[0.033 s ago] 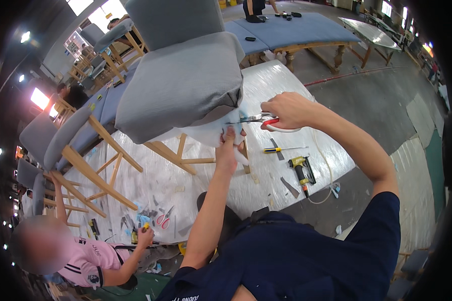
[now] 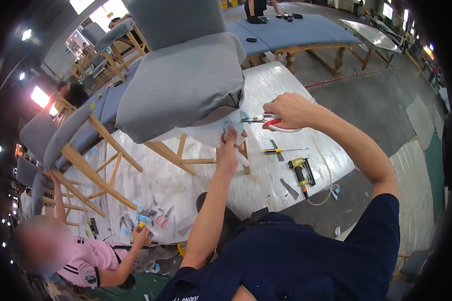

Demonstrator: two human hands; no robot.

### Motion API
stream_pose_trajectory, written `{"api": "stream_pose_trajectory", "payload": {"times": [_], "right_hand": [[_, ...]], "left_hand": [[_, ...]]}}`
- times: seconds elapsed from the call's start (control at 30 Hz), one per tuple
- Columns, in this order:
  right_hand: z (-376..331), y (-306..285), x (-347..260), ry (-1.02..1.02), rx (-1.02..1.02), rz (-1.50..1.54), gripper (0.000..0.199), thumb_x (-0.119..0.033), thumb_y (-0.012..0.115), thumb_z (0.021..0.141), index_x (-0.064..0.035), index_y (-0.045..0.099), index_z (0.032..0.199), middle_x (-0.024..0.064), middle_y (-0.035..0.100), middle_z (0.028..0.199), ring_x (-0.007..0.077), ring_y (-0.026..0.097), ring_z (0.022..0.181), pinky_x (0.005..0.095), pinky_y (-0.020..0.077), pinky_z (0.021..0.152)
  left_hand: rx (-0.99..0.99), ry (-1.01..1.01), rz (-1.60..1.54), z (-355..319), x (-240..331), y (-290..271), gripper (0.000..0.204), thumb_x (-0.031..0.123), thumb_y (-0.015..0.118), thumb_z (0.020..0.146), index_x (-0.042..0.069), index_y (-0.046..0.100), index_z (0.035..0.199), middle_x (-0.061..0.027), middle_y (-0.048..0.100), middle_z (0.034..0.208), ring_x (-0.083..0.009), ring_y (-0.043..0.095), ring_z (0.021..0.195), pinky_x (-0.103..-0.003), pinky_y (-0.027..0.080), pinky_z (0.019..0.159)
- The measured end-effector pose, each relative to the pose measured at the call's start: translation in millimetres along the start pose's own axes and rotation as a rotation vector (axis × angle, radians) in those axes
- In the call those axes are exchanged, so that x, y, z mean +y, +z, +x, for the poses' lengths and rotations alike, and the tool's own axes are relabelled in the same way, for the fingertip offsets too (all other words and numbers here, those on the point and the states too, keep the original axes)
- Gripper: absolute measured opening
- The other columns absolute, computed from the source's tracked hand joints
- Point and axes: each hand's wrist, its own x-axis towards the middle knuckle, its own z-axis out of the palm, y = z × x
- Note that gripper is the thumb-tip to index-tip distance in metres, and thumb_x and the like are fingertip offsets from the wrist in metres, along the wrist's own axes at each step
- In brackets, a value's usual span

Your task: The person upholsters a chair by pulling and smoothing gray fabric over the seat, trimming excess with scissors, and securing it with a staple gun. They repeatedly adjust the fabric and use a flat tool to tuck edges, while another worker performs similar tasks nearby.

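Centrally, my left hand pinches white padding below the seat; right of centre, my right hand curls closed round scissors.

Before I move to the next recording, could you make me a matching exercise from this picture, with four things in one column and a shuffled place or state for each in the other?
Column one
1. Right hand
2. Left hand
3. Screwdriver
4. Staple gun

Column two
A. Lying across a dark strip on the table
B. Gripping white padding below the grey chair seat
C. On the table, with a pale hose at its lower end
D. Around the handles of the scissors

Pairs: 1-D, 2-B, 3-A, 4-C
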Motion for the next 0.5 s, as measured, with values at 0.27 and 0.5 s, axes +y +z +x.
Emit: {"api": "stream_pose_trajectory", "payload": {"times": [0.27, 0.5], "right_hand": [[-24.9, 66.1, 20.4, -0.212, 0.322, 0.441, 0.044, -0.036, 0.087, 0.081, -0.0045, 0.068, 0.105, 0.0117, 0.073, 0.100, 0.0364, 0.071, 0.086, 0.0447, 0.0561, 0.074], [47.7, 222.5, -44.6, 0.233, 0.528, 0.921, 0.054, -0.024, 0.093, 0.081, -0.0038, 0.062, 0.120, 0.0093, 0.075, 0.095, 0.0178, 0.070, 0.081, 0.0321, 0.0559, 0.077]], "left_hand": [[-0.241, -0.191, 0.683, -53.5, -46.1, -64.5, 0.054, 0.038, 0.073, 0.101, 0.002, 0.060, 0.139, -0.0070, 0.072, 0.112, -0.0113, 0.066, 0.096, -0.029, 0.052, 0.082], [0.068, -0.400, 0.002, -161.8, -64.0, -184.2, 0.026, 0.032, 0.059, 0.104, 0.006, 0.059, 0.107, -0.0043, 0.058, 0.081, -0.0172, 0.059, 0.074, -0.032, 0.049, 0.067]]}}
